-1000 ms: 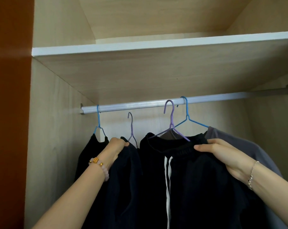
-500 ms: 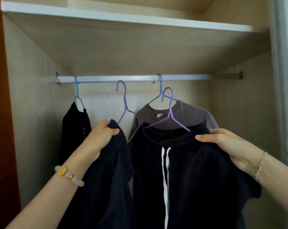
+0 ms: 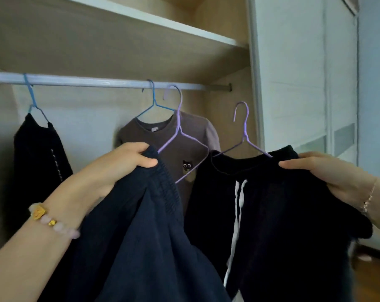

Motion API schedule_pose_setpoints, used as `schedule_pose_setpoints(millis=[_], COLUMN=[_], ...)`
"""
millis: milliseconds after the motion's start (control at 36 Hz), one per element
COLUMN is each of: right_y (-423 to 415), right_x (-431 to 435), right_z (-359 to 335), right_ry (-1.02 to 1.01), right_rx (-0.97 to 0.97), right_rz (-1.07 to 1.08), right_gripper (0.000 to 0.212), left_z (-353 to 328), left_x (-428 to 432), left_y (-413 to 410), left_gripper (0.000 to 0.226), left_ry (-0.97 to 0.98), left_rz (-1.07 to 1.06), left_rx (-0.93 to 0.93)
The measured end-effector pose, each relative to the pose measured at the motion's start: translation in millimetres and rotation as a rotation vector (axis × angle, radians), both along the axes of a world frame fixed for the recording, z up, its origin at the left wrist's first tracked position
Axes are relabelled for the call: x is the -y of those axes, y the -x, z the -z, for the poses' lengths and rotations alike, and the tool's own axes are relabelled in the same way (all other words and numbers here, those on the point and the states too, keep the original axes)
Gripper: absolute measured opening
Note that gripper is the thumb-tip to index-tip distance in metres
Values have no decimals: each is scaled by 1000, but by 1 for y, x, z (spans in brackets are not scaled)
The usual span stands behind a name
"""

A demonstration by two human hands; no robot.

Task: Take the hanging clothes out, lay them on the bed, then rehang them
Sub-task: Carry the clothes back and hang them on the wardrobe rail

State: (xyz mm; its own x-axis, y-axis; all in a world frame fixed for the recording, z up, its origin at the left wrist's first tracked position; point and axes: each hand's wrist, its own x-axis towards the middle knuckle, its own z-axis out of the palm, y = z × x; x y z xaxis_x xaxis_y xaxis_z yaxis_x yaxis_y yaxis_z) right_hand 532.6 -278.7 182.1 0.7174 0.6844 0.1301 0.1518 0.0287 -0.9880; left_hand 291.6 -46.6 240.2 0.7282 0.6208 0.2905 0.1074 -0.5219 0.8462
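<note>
My left hand [image 3: 119, 168] grips the waistband of a navy garment [image 3: 145, 247] on a purple hanger [image 3: 177, 118], lifted off the rail. My right hand [image 3: 328, 175] holds a black garment [image 3: 282, 214] with white drawstrings on a second purple hanger [image 3: 244, 131], also off the rail and out in front of the wardrobe. On the silver rail [image 3: 93, 80] a brown T-shirt [image 3: 184, 138] with a small cat patch hangs from a blue hanger [image 3: 153, 101]. A black garment [image 3: 38, 153] hangs at the left on another blue hanger [image 3: 31, 94].
A wooden shelf [image 3: 141, 20] runs above the rail. The wardrobe's right side panel [image 3: 253, 83] stands next to a pale sliding door [image 3: 304, 73]. Wooden floor [image 3: 372, 280] shows at the bottom right.
Both hands have drawn their garments and purple hangers down and to the right, away from the rail. The view has swung right, and the brown T-shirt's cat patch now shows.
</note>
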Motion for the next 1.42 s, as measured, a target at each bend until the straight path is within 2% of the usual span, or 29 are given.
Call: schedule_pose_setpoints(millis=[139, 250, 556, 722, 917, 1083, 1222, 1417], right_y=[6, 13, -7, -39, -93, -153, -197, -223], right_x=[45, 65, 55, 25, -17, -48, -71, -96], right_z=[14, 14, -2, -17, -28, -26, -26, -26], right_ry=[36, 36, 69, 30, -19, -30, -20, -27], right_rx=[-56, -70, 4, 32, 39, 62, 68, 58], right_rz=[145, 177, 208, 165, 70, -51, -165, -252], right_gripper=[26, 19, 16, 18, 13, 15, 15, 17], left_z=[30, 38, 47, 39, 22, 22, 29, 55], left_x=[23, 33, 28, 16, 2, -25, -50, -49], left_y=[-25, -47, -128, -171, -249, -318, -354, -349], left_gripper=[14, 13, 16, 11, 30, 44, 32, 13], left_ry=[7, 42, 147, 182, 166, 198, 184, 32], left_rz=[100, 177, 10, -52, -123, -276, -433, -554], left_rx=[-60, -66, 61, 120, 194, 207, 218, 186])
